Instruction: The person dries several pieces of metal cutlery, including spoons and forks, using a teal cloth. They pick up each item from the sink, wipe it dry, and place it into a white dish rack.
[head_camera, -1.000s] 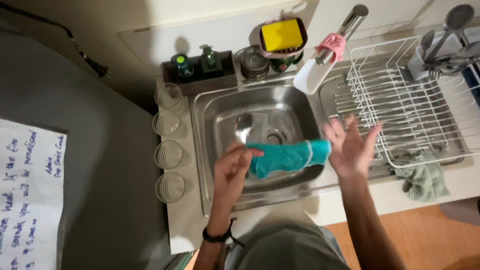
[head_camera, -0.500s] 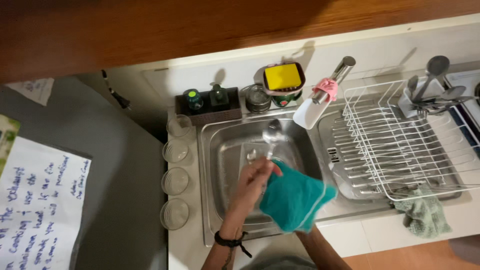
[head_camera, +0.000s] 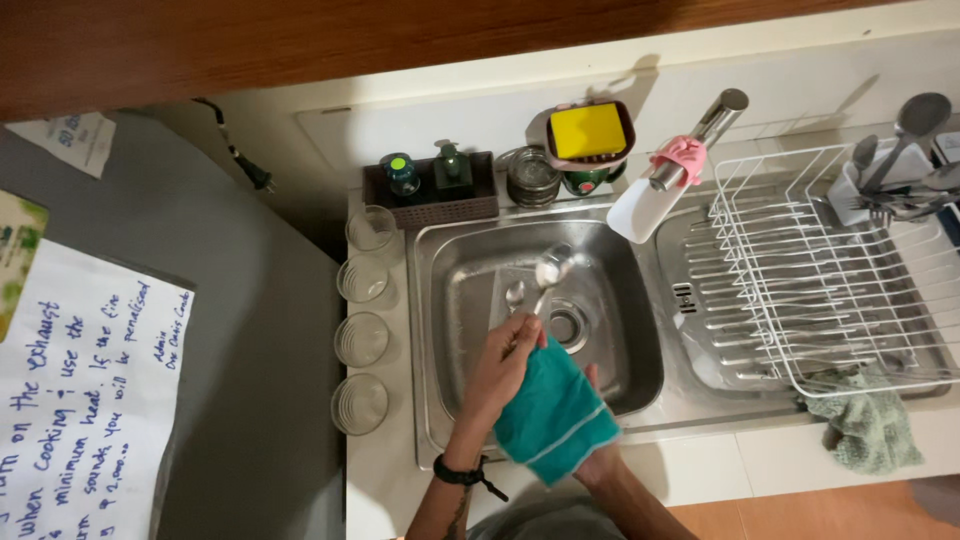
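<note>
— What does the left hand have?

— It is closed around the handle of a metal spoon, whose bowl points to the far side over the steel sink. A second spoon lies on the sink floor just left of it, near the drain.

— And the right hand?

— Mostly hidden. It sits under a teal cloth, which is draped over it and pressed up against the left hand at the near edge of the sink. The cloth covers the fingers, so how tightly they close cannot be told.

— What stands around them?

— Four upturned glasses line the counter left of the sink. A white dish rack sits to the right, with a green rag at its near corner. A yellow sponge rests in a holder at the far side, beside the tap.
</note>
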